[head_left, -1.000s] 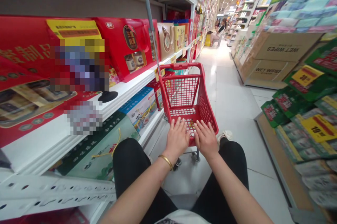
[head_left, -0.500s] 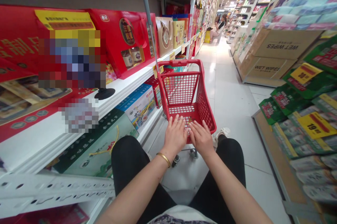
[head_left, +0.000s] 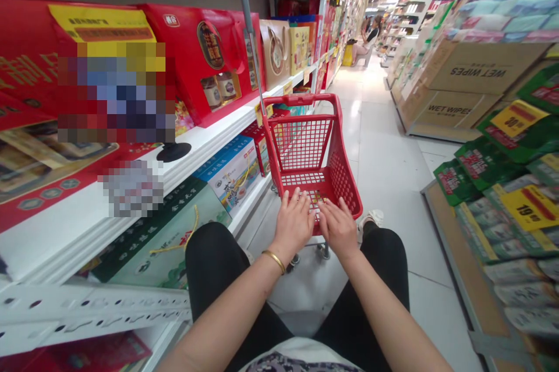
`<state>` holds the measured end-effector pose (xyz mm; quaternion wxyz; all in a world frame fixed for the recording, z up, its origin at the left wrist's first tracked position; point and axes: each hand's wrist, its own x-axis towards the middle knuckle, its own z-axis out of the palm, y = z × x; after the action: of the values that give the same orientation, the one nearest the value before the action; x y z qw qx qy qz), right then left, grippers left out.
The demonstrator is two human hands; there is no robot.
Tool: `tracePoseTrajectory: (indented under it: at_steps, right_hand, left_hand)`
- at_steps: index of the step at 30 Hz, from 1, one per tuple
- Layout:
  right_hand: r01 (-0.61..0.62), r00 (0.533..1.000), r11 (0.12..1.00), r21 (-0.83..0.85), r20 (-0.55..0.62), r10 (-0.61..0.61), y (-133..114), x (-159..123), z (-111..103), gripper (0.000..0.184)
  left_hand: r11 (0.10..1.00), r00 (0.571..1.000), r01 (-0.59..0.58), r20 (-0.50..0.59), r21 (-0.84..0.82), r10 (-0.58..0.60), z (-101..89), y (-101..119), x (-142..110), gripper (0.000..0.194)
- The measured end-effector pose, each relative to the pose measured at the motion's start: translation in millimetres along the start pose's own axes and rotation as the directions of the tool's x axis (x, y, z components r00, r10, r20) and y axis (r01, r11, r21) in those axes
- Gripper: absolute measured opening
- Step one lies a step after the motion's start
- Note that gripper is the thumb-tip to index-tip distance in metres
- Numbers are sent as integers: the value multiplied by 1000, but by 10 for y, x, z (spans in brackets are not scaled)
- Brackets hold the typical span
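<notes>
A small red plastic shopping cart point(head_left: 323, 145) stands in the aisle in front of me, its basket empty. My left hand point(head_left: 293, 224) rests on the cart's near rim, fingers laid over the edge, a gold bangle on the wrist. My right hand point(head_left: 338, 228) lies beside it on the same rim, fingers curled over the edge. A grey pole point(head_left: 251, 28) rises from the cart's left side. My knees in black trousers show below the hands.
White shelves point(head_left: 209, 145) on the left carry red gift boxes point(head_left: 209, 63) and green and blue boxes beneath. On the right are green packs with yellow price tags point(head_left: 515, 197) and wet-wipes cartons point(head_left: 476, 75). A person sits far down the aisle point(head_left: 369, 40).
The view has shifted slightly; the cart and both hands sit a little higher and closer together. Both hands stay on the cart's rim.
</notes>
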<state>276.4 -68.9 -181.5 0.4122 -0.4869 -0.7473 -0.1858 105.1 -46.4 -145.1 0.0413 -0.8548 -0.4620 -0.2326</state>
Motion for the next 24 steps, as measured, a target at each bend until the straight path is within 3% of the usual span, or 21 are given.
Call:
tracePoseTrajectory:
  at_steps: [2,4,6,10,13,18,21,24]
  right_hand:
    - [41,999,999,27,26,-42,-114,22,38,37]
    - [78,996,997,24,50,-79,-68,15,-2,37]
    - [75,996,997,-14,52,-74,113,-23,-93,37]
    - [-45,998,995,-94,-41,41,455,-84,-213,34]
    - [-52,998,996,-71,-37,49,357,-59,-144,32]
    - [59,997,998,-35,56,-57,-16,23,-37,37]
    - [98,993,994,-52,77,-93,75,6,-105,42]
    - [46,998,995,-87,46,-42,277,-53,-163,46]
  left_hand:
    - [1000,1000,-10,4,7,10,-10,-27,-17,47]
    - [1000,1000,-16,2,9,16,-15,-40,-26,47]
    - [1000,1000,-13,-2,4,13,-11,-29,-24,47]
    - [1000,1000,1,-12,-10,-1,14,38,3,47]
    - [1000,1000,11,-20,-15,-12,24,53,13,47]
    - [1000,1000,-5,-2,0,5,8,-29,-23,47]
    - [1000,1000,-7,-2,3,7,6,-46,-35,49]
    - [1000,1000,3,-3,-3,-3,25,-5,-15,49]
